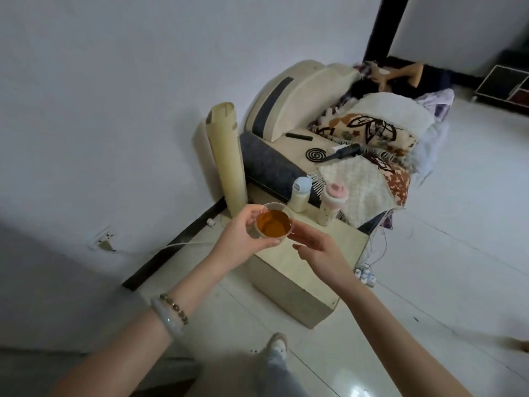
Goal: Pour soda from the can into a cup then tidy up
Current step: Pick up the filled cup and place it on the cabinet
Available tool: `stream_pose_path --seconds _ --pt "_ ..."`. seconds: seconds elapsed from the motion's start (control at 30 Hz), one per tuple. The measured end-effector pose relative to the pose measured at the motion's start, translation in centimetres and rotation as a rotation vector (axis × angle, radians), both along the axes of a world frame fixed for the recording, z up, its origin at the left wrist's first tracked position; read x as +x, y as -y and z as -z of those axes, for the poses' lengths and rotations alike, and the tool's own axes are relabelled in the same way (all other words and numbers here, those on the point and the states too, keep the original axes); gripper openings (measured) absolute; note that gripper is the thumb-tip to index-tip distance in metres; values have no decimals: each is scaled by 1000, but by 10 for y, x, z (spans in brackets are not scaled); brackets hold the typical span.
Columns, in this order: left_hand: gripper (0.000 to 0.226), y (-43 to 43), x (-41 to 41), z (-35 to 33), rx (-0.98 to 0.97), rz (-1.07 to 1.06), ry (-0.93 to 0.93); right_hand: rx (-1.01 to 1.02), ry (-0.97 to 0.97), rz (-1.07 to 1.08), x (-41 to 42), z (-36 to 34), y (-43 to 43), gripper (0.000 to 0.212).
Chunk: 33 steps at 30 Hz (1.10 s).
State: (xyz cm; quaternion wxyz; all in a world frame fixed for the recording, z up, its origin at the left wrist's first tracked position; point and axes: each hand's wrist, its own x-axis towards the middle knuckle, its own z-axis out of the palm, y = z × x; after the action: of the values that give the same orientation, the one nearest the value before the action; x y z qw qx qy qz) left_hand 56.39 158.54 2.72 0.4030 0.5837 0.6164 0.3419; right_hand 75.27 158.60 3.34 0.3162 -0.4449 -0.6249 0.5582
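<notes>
We see a low cream box-shaped cabinet (292,293) on the white tiled floor (435,296). On it stand a cream bottle with a pale blue cap (300,196) and, just beside it, a cream bottle with a pink cap (333,203). A rolled cream mat (226,159) stands upright by the wall. Behind, a black spiral coil (315,154) lies on the cream and grey sofa (286,98), near a brown floral blanket (363,133).

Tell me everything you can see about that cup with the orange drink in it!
The cup is small, round and see-through, plastic by its look. Orange-brown drink sits inside it. It is roughly upright in the air above a low cream cabinet. The left hand grips its left side, and the right hand reaches its right side with open fingers; whether they touch is unclear.
</notes>
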Motion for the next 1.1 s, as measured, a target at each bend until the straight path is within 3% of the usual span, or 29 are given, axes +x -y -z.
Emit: stream_pose_path --seconds 0.27,0.63,1.1 --pt "68 -107 24 28 -12 167 -21 -104 15 198 21 29 -79 67" --pt "67 -189 45 94 -123 423 -30 -264 77 435 35 96 -119 69" --pt "73 -232 81 281 -272 508 -24 -433 60 637 50 262 -145 64"
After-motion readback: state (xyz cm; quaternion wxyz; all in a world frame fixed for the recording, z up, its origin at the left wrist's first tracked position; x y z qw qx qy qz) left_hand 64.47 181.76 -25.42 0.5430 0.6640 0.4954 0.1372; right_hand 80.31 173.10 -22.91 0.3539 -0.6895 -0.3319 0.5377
